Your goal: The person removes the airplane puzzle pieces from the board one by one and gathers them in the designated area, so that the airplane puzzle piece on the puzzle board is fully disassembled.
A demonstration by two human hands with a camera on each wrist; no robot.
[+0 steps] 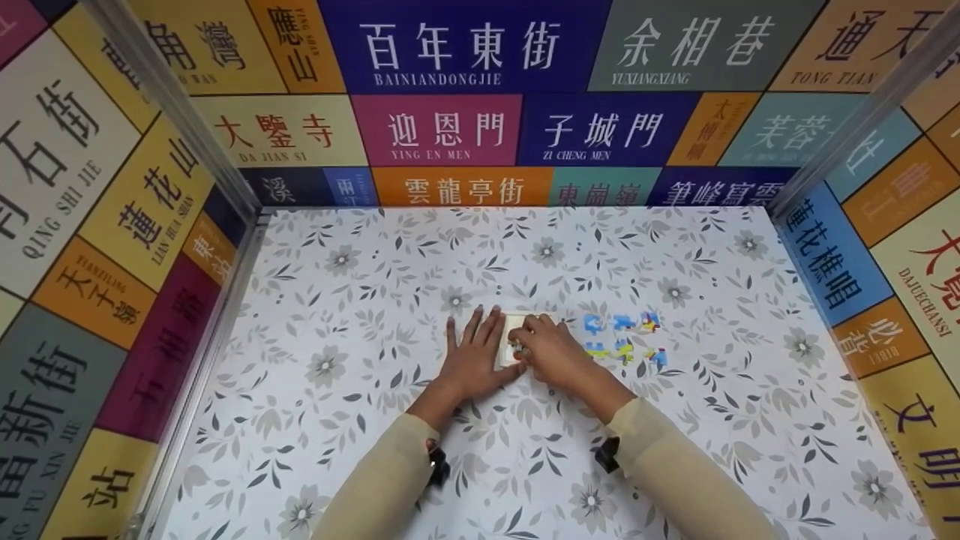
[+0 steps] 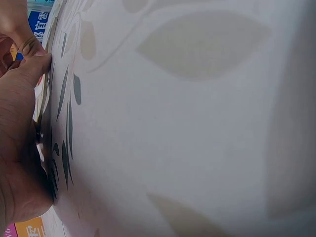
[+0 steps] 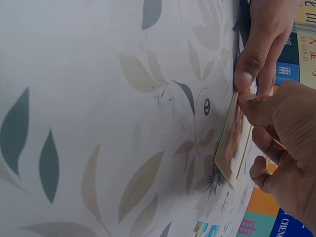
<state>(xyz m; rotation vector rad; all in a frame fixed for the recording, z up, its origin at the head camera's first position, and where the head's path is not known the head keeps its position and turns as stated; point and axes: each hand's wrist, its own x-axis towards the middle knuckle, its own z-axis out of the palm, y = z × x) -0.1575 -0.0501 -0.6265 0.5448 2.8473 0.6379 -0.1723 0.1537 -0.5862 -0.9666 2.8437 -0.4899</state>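
Observation:
A small cream-framed puzzle tray point(image 1: 511, 322) lies flat on the table between both hands, with a coloured picture patch point(image 3: 236, 136) inside its frame. My left hand point(image 1: 474, 357) rests along the tray's left side, fingers spread and straight, its thumb at the near edge. Over the tray, my right hand point(image 1: 553, 351) has its fingers curled down; thumb and fingertips pinch at a small coloured puzzle piece point(image 1: 517, 347), mostly hidden by the fingers. Both thumbs meet at the tray's near edge in the right wrist view. Several loose puzzle pieces point(image 1: 621, 350) lie in two rows beside the right hand.
A white table point(image 1: 420, 255) with a grey leaf and flower print spreads around the hands. Upright panels point(image 1: 457, 60) with coloured street-name signs stand along the back and both sides.

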